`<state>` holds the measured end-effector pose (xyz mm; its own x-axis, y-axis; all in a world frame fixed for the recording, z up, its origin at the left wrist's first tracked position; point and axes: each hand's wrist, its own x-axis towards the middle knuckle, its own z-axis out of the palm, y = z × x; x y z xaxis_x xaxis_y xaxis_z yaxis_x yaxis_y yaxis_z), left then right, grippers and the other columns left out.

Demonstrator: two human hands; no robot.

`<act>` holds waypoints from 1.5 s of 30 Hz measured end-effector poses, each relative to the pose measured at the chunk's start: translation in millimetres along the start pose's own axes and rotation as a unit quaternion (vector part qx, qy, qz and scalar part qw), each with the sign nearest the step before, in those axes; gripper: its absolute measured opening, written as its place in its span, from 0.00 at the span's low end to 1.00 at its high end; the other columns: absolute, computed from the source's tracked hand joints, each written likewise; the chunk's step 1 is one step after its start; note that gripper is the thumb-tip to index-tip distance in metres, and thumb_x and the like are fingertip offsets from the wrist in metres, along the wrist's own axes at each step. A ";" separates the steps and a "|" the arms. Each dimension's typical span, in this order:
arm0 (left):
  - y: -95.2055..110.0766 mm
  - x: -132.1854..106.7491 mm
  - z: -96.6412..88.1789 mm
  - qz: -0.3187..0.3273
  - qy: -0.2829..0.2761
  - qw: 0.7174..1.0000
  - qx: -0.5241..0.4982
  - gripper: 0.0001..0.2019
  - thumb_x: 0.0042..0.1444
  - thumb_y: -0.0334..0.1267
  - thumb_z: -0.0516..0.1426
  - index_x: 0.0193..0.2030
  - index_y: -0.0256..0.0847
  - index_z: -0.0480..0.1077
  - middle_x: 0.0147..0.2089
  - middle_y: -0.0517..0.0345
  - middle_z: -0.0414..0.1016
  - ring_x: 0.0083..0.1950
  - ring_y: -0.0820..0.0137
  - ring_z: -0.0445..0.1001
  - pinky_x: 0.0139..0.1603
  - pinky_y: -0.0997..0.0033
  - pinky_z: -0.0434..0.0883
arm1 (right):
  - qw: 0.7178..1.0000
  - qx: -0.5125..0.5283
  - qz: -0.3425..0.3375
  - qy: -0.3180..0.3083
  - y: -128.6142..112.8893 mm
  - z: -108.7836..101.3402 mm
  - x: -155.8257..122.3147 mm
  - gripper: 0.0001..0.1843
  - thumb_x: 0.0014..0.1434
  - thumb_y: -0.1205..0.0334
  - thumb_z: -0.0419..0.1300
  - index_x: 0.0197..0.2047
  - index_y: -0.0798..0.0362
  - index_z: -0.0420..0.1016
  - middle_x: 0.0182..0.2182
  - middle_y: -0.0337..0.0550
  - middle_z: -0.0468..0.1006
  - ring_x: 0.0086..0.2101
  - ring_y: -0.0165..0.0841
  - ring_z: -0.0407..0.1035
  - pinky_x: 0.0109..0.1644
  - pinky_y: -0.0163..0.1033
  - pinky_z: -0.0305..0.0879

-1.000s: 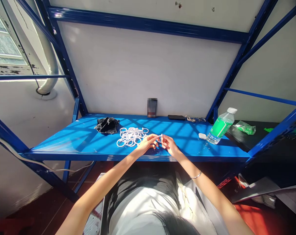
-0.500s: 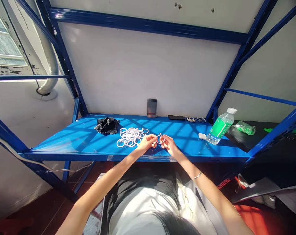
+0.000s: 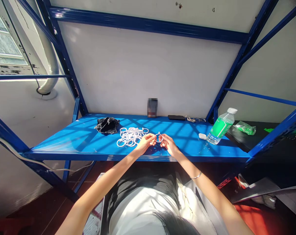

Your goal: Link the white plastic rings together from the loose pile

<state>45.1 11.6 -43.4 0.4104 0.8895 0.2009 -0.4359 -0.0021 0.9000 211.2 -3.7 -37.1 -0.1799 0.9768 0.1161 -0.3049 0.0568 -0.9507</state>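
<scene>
Between my two hands, just above the front part of the blue shelf (image 3: 187, 143), a thin white ring (image 3: 159, 141) with a small nub on top is held upright. My left hand (image 3: 147, 141) pinches its left side with the fingertips. On the opposite side, my right hand (image 3: 169, 143) grips the ring's right edge, with a bangle on that wrist. Left of my left hand lies a loose pile of white rings (image 3: 130, 136), overlapping one another. Behind that pile sits a crumpled black plastic bag (image 3: 107, 125).
To the right stands a clear bottle (image 3: 220, 127) with a green label, beside a small white case (image 3: 202, 136). Along the back wall are a dark upright block (image 3: 152, 107), a black phone-like slab (image 3: 176, 117) and a coiled cable (image 3: 195, 119). Blue posts frame both sides.
The ring has shifted slightly left and turned to face me more, showing a rounder outline. Both hands stay on it; the pile looks the same.
</scene>
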 end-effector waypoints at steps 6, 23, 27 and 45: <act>-2.5 1.4 -3.0 0.010 0.006 1.000 -0.016 0.16 0.47 0.46 0.67 0.32 0.35 0.71 0.31 0.60 0.73 0.30 0.76 0.70 0.34 0.76 0.66 | 1.000 0.001 -0.014 -0.010 0.8 -1.5 -0.2 0.18 0.49 0.46 0.67 0.32 0.53 0.75 0.30 0.38 0.73 0.23 0.25 0.60 0.30 0.34 0.62; -2.9 3.3 -2.4 -0.004 0.031 0.998 -0.049 0.16 0.46 0.42 0.68 0.38 0.35 0.73 0.33 0.58 0.74 0.33 0.75 0.74 0.38 0.77 0.70 | 0.937 -0.277 -0.208 -0.037 9.3 -0.7 -10.3 0.08 0.56 0.53 0.63 0.35 0.48 0.77 0.54 0.44 0.69 0.51 0.39 0.67 0.52 0.43 0.67; -4.3 4.2 -2.7 0.004 0.031 0.998 -0.046 0.16 0.46 0.42 0.68 0.38 0.34 0.73 0.35 0.57 0.74 0.34 0.75 0.73 0.37 0.77 0.69 | 0.895 -0.361 -0.262 -0.022 8.7 3.8 -14.8 0.06 0.60 0.57 0.60 0.35 0.48 0.76 0.50 0.45 0.72 0.53 0.41 0.65 0.58 0.48 0.61; -8.9 4.9 -2.1 -0.003 -0.011 1.000 0.003 0.12 0.53 0.43 0.64 0.35 0.36 0.72 0.33 0.57 0.73 0.35 0.72 0.72 0.38 0.73 0.71 | 0.842 -0.432 -0.315 0.068 12.4 5.0 -16.5 0.05 0.58 0.60 0.58 0.36 0.51 0.70 0.39 0.45 0.70 0.39 0.36 0.69 0.40 0.41 0.70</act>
<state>49.3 17.0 -51.2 0.4302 0.8797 0.2028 -0.4286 0.0013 0.9035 205.8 -20.1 -49.3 -0.1112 0.7083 0.6971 0.5058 0.6442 -0.5738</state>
